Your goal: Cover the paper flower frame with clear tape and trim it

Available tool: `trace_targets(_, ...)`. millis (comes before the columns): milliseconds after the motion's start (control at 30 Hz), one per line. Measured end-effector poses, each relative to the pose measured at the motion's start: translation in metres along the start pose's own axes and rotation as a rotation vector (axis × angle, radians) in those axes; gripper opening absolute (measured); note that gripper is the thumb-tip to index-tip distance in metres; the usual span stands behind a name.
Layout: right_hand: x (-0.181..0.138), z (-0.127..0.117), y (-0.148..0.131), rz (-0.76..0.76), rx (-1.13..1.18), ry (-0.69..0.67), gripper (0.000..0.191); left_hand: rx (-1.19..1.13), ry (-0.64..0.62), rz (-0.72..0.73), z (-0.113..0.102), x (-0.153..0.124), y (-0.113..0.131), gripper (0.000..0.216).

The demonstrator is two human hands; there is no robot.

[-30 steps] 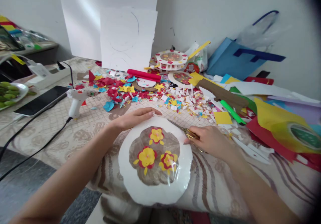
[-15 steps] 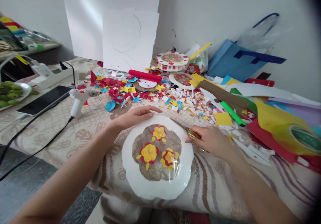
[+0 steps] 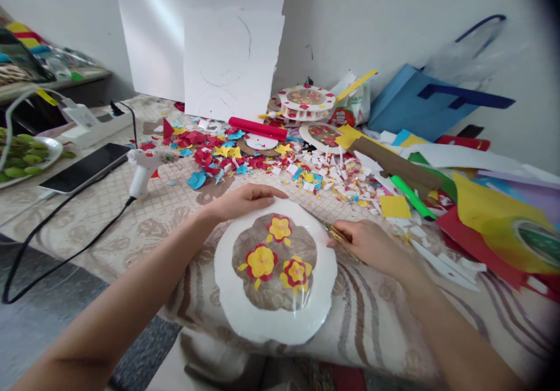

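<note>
A white paper disc with a brown centre and three red-and-yellow paper flowers under clear film lies near the table's front edge. My left hand rests flat on the disc's far rim, fingers stretched out. My right hand sits at the disc's right edge, fingers closed round gold-handled scissors whose blades point up-left along the rim.
Red, blue, yellow and white paper scraps litter the middle. A white glue gun with black cord stands left, beside a phone and a plate of green fruit. Coloured sheets, a green marker and finished discs lie right and behind.
The view has shifted a little; the disc and both hands keep nearly the same pose, with the left fingers curling slightly over the far rim.
</note>
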State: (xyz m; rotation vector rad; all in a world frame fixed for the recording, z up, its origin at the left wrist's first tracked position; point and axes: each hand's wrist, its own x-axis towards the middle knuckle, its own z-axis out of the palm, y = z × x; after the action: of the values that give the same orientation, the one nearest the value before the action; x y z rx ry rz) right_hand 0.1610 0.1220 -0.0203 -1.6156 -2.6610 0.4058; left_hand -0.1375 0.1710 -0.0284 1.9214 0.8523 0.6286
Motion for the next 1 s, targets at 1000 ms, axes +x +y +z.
trace_targets(1000,0.008,0.01,0.021,0.167,0.362,0.279,0.046,-0.269,0.071,-0.137,-0.002,0.003,-0.013,0.039)
